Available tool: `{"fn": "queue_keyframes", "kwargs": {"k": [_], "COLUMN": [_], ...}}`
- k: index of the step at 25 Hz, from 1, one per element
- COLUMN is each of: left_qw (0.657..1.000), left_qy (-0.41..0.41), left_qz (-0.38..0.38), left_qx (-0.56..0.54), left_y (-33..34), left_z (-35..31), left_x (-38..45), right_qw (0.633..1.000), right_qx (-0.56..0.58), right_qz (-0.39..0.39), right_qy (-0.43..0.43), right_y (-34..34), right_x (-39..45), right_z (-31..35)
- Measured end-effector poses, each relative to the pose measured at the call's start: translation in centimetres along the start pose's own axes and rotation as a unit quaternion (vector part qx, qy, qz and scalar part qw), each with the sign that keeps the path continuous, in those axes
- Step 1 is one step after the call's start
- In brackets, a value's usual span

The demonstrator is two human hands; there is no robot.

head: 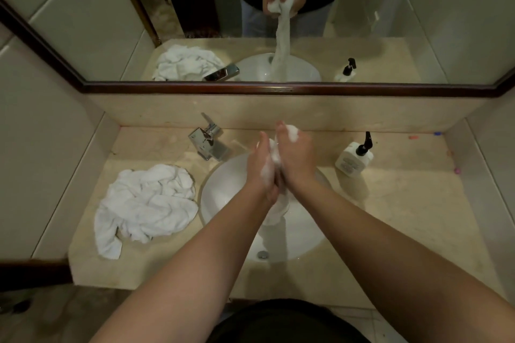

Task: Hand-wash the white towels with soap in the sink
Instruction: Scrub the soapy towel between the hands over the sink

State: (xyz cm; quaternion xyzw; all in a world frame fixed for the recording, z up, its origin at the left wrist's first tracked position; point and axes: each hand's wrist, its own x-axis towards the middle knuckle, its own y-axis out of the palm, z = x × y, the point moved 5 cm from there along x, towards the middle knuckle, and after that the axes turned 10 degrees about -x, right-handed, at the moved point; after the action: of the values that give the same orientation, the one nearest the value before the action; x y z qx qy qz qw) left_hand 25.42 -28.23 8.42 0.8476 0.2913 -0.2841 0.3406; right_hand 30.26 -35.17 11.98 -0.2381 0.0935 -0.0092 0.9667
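Note:
A wet white towel [276, 210] hangs into the round white sink [223, 189], its upper part squeezed between both palms. My left hand [263, 168] and my right hand [295, 156] grip it face to face above the basin, both covered in white foam. A heap of crumpled white towels [145, 206] lies on the beige counter to the left of the sink. A white soap bottle with a black pump [354, 157] stands to the right of the sink.
A chrome tap [207, 142] stands behind the sink at the left. The beige stone counter [404, 203] runs between tiled walls. A wood-framed mirror [250, 36] above it reflects the hands and towel. The drain [262, 254] sits at the basin's near side.

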Motion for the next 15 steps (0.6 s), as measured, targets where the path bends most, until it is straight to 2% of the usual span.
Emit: {"fn": "queue_keyframes", "kwargs": {"k": [2, 4, 5, 7, 9, 10, 12, 13, 15], "left_qw": [0.999, 0.997, 0.994, 0.966, 0.944, 0.953, 0.995, 1.000, 0.999], "left_qy": [0.020, 0.052, 0.070, 0.125, 0.168, 0.161, 0.057, 0.016, 0.012], "left_qz": [-0.046, -0.055, -0.040, -0.007, -0.053, -0.060, -0.036, -0.001, 0.032], "left_qx": [-0.021, 0.016, 0.068, 0.227, 0.279, 0.250, 0.076, 0.022, 0.034], "left_y": [-0.9, -1.5, -1.3, 0.0, 0.2, -0.1, -0.6, -0.4, 0.5], "left_z": [-1.0, -1.7, -1.8, -1.8, -2.4, -2.8, -2.1, -1.0, 0.5], "left_x": [1.5, 2.3, 2.2, 1.6, 1.7, 2.2, 2.9, 3.0, 2.6], "right_qw": [0.998, 0.994, 0.995, 0.999, 0.999, 0.998, 0.993, 0.989, 0.994], "right_qx": [-0.012, -0.020, -0.025, -0.016, -0.032, -0.035, -0.038, -0.041, -0.033], "right_qz": [0.048, 0.089, 0.085, 0.044, 0.030, 0.047, 0.104, 0.125, 0.093], "right_qy": [-0.030, -0.054, -0.050, 0.001, 0.031, 0.012, -0.047, -0.063, -0.043], "right_y": [0.5, 0.6, 0.5, 0.3, 0.3, 0.5, 0.8, 0.9, 0.4], "right_x": [-2.5, -3.7, -2.8, 0.6, 1.2, 0.2, -2.2, -2.4, 0.1], "right_z": [0.1, 0.0, 0.1, 0.5, 0.5, 0.5, 0.4, 0.1, -0.1]}}
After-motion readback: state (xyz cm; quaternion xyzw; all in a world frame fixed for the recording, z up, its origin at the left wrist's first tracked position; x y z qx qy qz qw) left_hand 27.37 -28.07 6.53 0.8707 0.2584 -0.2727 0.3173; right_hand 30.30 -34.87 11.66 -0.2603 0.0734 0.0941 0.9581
